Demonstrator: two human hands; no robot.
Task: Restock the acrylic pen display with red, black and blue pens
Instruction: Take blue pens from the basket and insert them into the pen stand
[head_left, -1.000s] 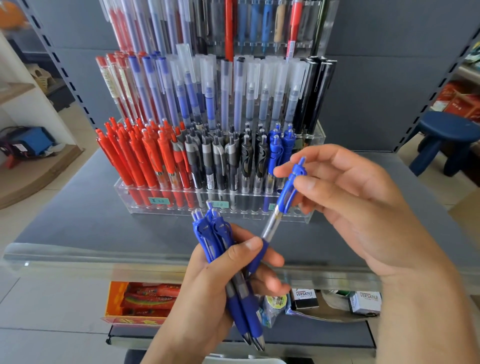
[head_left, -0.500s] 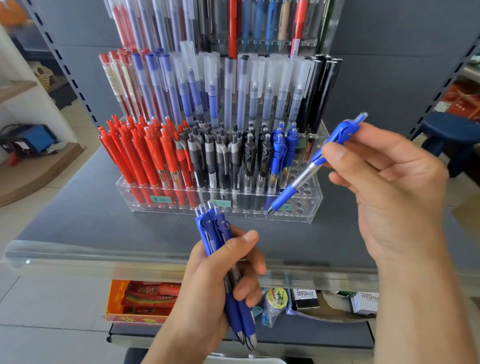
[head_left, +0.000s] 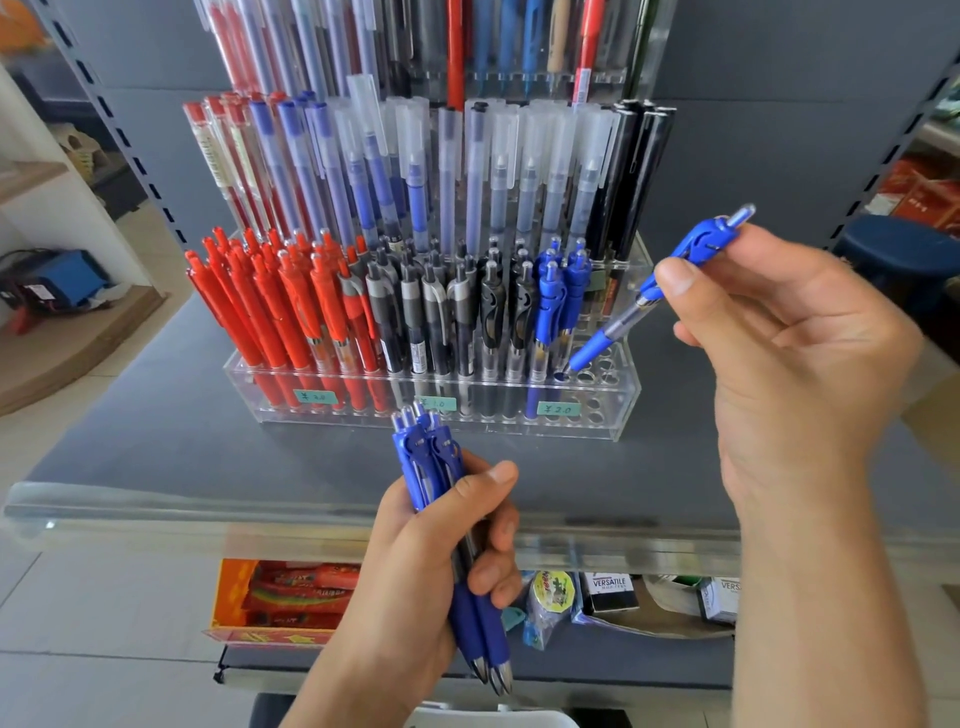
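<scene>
My right hand (head_left: 789, 332) pinches one blue retractable pen (head_left: 660, 288), tip at an open hole of the clear acrylic display (head_left: 597, 415); my left hand (head_left: 441, 545) grips a bundle of blue pens (head_left: 431, 467).

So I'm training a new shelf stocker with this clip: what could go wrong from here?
1. The right hand pinches the blue pen high at its clip, steeply tilted; the tip at the empty holes could miss or jam.
2. That pen passes close to the standing blue pens and might knock them.
3. The left hand holds a loose bundle of blue pens; one could slip out.
</scene>
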